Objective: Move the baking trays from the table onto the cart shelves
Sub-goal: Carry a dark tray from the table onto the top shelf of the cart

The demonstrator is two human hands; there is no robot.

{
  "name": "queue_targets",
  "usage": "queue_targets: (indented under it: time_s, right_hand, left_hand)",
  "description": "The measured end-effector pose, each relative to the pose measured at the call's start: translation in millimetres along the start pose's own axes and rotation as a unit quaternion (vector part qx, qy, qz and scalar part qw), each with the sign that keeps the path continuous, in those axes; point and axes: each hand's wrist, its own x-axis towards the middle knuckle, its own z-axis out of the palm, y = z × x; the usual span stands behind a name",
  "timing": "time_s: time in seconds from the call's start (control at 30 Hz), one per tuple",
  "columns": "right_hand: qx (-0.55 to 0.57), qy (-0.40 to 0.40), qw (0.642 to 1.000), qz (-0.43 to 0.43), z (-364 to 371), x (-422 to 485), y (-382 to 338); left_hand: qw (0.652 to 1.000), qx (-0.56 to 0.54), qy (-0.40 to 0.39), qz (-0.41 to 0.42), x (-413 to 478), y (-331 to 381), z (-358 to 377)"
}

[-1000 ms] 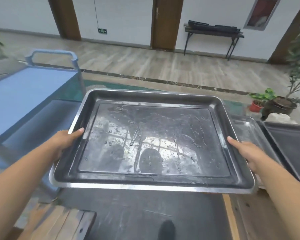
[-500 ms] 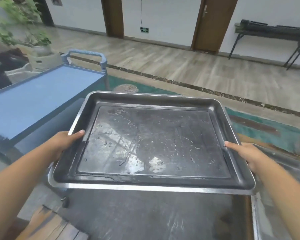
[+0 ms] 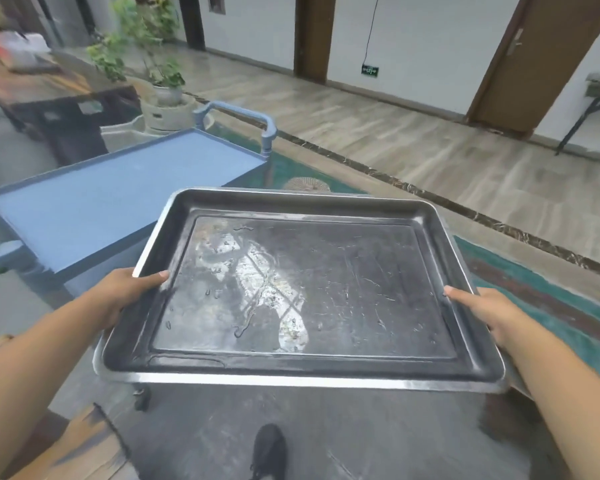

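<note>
Both hands have a grip on the dark, scratched rectangular metal baking tray point(image 3: 302, 289) with its bright steel rim: my left hand point(image 3: 125, 289) clasps the left edge with the thumb lying over the rim, my right hand point(image 3: 489, 311) clasps the right edge the same way, and the tray hangs level in the air in front of me, clear of any surface. From the head view I judge this to be the carrying step, with the blue plastic cart point(image 3: 111, 202) just to my left and its flat top shelf bare; the next move calls for swinging the tray leftward, keeping it level, and lowering it square inside the shelf's raised lip, clear of the cart's handle point(image 3: 236, 114).
</note>
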Motion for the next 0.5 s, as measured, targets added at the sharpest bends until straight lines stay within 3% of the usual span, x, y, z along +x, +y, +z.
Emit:
queue_targets:
  time_s: [0.5]
  right_hand:
    - [-0.028,-0.005,0.998,-0.051,114,176,-159]
  left_hand:
    - [0.997,-0.047,0.063,-0.008,178,58,-38]
